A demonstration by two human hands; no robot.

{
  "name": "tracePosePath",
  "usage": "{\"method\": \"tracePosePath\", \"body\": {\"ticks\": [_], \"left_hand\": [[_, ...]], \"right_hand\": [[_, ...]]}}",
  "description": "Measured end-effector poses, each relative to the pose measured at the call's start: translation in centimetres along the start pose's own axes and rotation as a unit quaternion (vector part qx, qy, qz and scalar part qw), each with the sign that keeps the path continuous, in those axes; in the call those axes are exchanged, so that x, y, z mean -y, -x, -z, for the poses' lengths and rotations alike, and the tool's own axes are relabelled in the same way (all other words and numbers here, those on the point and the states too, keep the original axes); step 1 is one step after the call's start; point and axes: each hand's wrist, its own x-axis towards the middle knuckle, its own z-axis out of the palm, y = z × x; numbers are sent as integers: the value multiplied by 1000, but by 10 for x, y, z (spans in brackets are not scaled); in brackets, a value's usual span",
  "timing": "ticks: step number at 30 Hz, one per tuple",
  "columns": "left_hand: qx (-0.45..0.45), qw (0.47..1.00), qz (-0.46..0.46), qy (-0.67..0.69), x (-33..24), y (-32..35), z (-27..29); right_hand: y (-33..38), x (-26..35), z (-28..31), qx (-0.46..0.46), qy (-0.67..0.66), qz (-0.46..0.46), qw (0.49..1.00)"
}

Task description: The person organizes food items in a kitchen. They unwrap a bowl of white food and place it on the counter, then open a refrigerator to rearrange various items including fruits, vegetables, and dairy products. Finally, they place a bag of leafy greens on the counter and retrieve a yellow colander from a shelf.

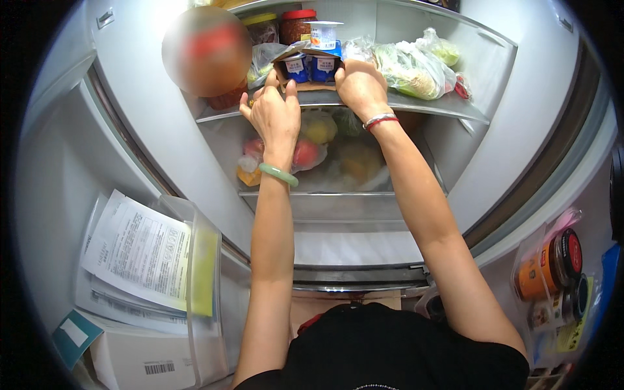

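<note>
Yogurt carton (pixel 318 86) sits at my 12 o'clock on the fridge shelf (pixel 315 97), open end facing 6, long axis unclear tbh. My right hand (pixel 362 86) is nearer, at its 4 o'clock side, can't tell if clamped; left hand (pixel 274 114), fingers loosely spread, is around 8.

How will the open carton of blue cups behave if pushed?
The carton may flex, its cardboard looking thin. The blue cups could slide out through its open front. The white cup perched on top might tip.
</note>
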Motion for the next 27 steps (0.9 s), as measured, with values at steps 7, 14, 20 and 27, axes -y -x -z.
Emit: {"method": "tracePosePath", "body": {"ticks": [7, 14, 20, 27], "left_hand": [[-55, 993, -7, 99, -13, 24, 13], [-56, 953, 47, 294, -18, 41, 26], [-30, 964, 50, 259, -27, 32, 31], [-66, 930, 41, 360, -42, 51, 45]], "right_hand": [[21, -10, 15, -49, -78, 28, 995], [33, -11, 16, -103, -128, 71, 984], [23, -20, 15, -109, -144, 47, 982], [43, -19, 43, -154, -209, 75, 963]]}}
